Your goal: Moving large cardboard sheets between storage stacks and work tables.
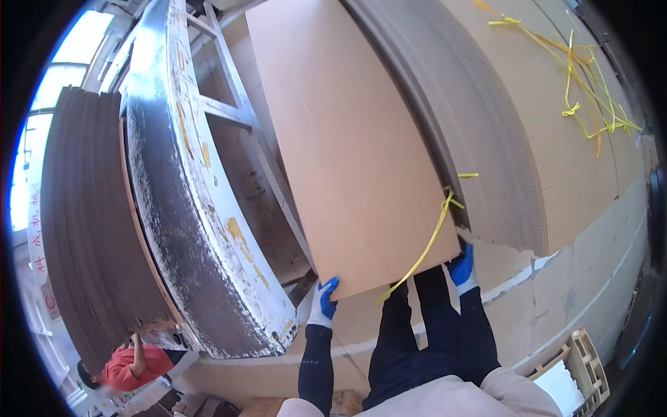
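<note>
Head view: gloved hands at two corners of a tan board

A long, flat, tan cardboard sheet (354,153) fills the middle, its near end just in front of the person's dark-trousered legs (417,320). The left hand (324,299), in a blue-and-white work glove, holds the near left corner, fingers closed at the edge. The right hand (462,267), gloved alike, holds the near right corner; its fingertips are partly hidden, so how tightly they press cannot be told. Across the sheet's near right part runs a thin yellow plastic strap (427,247), knotted by the right edge.

To the right lies a broad stack of grey-brown cardboard (479,118), and beyond it a larger tan cardboard surface (583,181) bears a tangle of yellow and orange straps (573,66). To the left stands a worn, black-and-white metal beam (201,229) with chipped paint; past it rises a tall stack of dark brown boards (87,215). A person in a red shirt (142,367) is below that stack. At lower right sits a pale wooden pallet (589,372).
</note>
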